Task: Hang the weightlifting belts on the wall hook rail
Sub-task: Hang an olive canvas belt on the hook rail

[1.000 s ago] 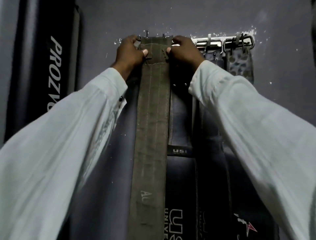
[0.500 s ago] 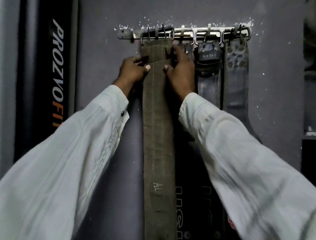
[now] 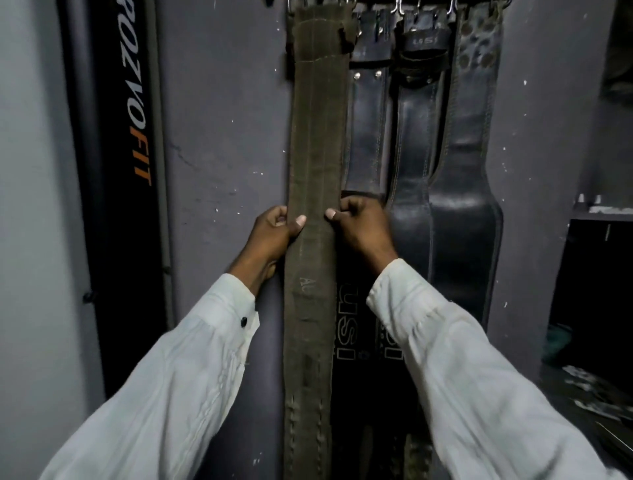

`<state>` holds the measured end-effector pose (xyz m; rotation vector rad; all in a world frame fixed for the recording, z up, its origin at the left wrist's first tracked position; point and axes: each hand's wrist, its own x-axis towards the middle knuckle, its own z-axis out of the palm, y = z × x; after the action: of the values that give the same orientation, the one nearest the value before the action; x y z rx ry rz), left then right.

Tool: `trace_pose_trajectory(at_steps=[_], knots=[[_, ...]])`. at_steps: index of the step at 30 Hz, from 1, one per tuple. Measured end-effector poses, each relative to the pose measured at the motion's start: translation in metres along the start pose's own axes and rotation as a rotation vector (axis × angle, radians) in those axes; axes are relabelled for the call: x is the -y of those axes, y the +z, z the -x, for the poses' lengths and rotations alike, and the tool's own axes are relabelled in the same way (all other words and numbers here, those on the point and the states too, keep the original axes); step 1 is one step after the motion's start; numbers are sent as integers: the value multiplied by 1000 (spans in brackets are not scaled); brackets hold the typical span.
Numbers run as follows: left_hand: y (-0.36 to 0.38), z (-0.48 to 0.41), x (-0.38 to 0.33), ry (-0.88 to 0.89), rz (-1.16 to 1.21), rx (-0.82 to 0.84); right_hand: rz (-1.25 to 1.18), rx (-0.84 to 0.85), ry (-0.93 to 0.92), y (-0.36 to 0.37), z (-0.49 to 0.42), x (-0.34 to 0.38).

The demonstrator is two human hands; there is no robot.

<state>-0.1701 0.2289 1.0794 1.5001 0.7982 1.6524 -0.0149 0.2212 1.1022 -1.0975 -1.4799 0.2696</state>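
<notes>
An olive canvas belt (image 3: pixel 317 137) hangs straight down the grey wall from the hook rail (image 3: pixel 397 4), which barely shows at the top edge. My left hand (image 3: pixel 274 233) grips the belt's left edge at mid-height, thumb on its face. My right hand (image 3: pixel 359 229) grips the right edge at the same height. To the right hang three dark leather belts: one with rivets (image 3: pixel 368 130), one stamped USI (image 3: pixel 416 137), and a wide one with a perforated top (image 3: pixel 466 212). Their lower parts are partly hidden behind my right sleeve.
A tall black panel with PROZVOFIT lettering (image 3: pixel 133 137) stands against the wall at the left. At the right are a dark shelf opening (image 3: pixel 596 274) and cluttered items below it (image 3: pixel 596 394).
Both hands slid down the olive belt from its top at the rail to its middle. The view dropped, so the rail now sits at the top edge.
</notes>
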Motion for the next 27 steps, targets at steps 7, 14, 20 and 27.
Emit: trace_pose_trajectory(at_steps=[7,14,20,27], knots=[[-6,18,13,58,-35,-37,54,70,3,4,19,-9],[-18,48,63,-22,-145,-84,212,55,117,22,74,-51],[-25,85,100,-186,-324,-169,350,78,166,30,116,-68],[-28,193,143,-384,-459,-231,402,248,352,29,209,-110]])
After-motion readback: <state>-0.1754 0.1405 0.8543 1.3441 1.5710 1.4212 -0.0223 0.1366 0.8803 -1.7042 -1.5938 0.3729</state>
